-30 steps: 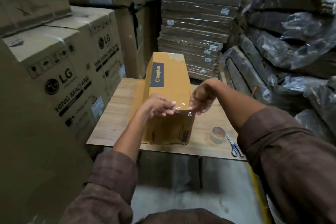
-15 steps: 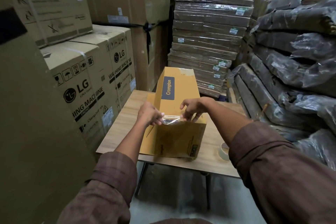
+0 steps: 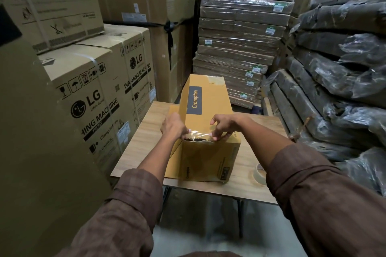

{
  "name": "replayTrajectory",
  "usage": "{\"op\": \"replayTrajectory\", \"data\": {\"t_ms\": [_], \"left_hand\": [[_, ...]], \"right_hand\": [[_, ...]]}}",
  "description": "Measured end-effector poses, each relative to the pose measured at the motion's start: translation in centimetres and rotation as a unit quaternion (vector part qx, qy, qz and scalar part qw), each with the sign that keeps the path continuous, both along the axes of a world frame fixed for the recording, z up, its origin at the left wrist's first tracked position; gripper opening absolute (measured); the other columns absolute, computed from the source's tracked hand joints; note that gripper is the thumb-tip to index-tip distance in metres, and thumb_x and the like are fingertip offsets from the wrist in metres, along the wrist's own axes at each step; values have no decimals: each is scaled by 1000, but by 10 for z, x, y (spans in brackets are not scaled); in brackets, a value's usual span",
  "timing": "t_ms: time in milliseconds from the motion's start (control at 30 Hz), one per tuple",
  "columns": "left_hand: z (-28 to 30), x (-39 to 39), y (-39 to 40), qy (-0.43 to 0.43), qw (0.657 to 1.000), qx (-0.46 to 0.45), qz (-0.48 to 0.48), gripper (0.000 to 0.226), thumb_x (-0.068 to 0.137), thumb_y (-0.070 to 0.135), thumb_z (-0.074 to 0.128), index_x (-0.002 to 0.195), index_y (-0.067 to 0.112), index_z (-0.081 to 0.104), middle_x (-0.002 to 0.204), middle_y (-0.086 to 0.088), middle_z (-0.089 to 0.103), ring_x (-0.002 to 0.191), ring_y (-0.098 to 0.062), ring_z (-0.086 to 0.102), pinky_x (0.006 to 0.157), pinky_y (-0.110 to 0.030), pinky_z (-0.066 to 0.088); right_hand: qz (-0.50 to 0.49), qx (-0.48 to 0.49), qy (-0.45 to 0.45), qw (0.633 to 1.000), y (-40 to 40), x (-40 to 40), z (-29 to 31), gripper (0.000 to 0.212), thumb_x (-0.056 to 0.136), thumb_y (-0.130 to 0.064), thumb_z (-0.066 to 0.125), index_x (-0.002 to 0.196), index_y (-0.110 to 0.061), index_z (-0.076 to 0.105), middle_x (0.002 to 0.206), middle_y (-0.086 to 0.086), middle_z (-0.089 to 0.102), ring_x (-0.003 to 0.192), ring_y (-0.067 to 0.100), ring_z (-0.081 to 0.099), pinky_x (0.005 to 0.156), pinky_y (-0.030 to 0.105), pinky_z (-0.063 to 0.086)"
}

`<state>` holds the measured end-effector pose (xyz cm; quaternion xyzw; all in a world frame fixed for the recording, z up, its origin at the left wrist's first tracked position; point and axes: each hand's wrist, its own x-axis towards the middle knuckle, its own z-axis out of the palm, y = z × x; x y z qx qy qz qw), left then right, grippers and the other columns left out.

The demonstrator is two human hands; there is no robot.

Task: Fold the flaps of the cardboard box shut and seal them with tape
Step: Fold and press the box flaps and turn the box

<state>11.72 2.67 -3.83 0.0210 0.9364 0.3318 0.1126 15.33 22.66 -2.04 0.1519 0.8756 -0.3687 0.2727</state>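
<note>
A long yellow-brown Crompton box (image 3: 205, 108) lies lengthwise on a small wooden table (image 3: 144, 137), its near end facing me. A strip of clear tape (image 3: 198, 134) stretches across the near top edge of the box. My left hand (image 3: 173, 128) pinches the left end of the strip and my right hand (image 3: 222, 126) pinches the right end, both at the box's top edge. The near end flap (image 3: 206, 158) stands closed below the tape, with a dark gap along its torn top edge.
A roll of clear tape (image 3: 260, 173) sits on the table's near right corner, partly behind my right sleeve. Large LG cartons (image 3: 94, 89) stand close on the left. Wrapped flat packs (image 3: 240, 48) are stacked behind the table, and plastic-covered bundles (image 3: 338, 69) are piled on the right.
Both hands have carried the tape strip down from above the box to its near top edge. My view has tilted up, and the scissors beside the roll are out of sight.
</note>
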Motion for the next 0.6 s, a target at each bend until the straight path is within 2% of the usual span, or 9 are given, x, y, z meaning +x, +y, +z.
{"op": "replayTrajectory", "data": {"t_ms": [67,167,333,400,500,600], "left_hand": [[-3,-2,-2,-21,1000,8,1,21,80,29,85,75,11,74,55,2,70,52,-8,69,77,-34,61],[-9,-5,-5,-45,999,12,-9,19,82,25,84,76,10,74,57,1,71,49,-9,68,73,-31,61],[-7,-6,-7,-60,998,15,-10,17,84,23,81,78,10,72,59,0,72,45,-8,64,50,-22,49],[-7,-8,-6,-65,998,20,-11,16,84,22,81,80,9,73,61,-2,73,49,-10,67,54,-23,55],[-9,-10,-5,-71,997,23,-11,17,81,20,84,78,8,73,63,-4,74,63,-14,75,76,-30,63],[-10,-12,-2,-69,997,14,-10,17,80,21,85,77,9,74,62,-4,74,65,-14,75,78,-32,62]], "right_hand": [[1,7,-2,1000,-1,-2,-2,55,90,-3,69,132,-17,37,80,2,74,88,20,67,85,39,56],[4,12,-9,1000,-3,-5,-3,54,91,-9,70,132,-16,36,81,3,73,83,18,66,79,35,53],[11,23,-29,999,-6,-13,-5,49,92,-12,69,128,-18,37,86,3,74,83,19,66,79,36,52],[16,30,-42,999,-6,-17,-5,48,92,-11,69,127,-18,38,86,4,73,82,19,66,76,35,52],[25,37,-56,997,-7,-21,-5,44,91,-10,70,123,-16,42,82,3,74,80,18,67,69,33,52],[30,48,-65,996,-7,-24,-5,31,91,-11,72,113,-15,51,81,4,74,78,17,67,67,31,53]]}}
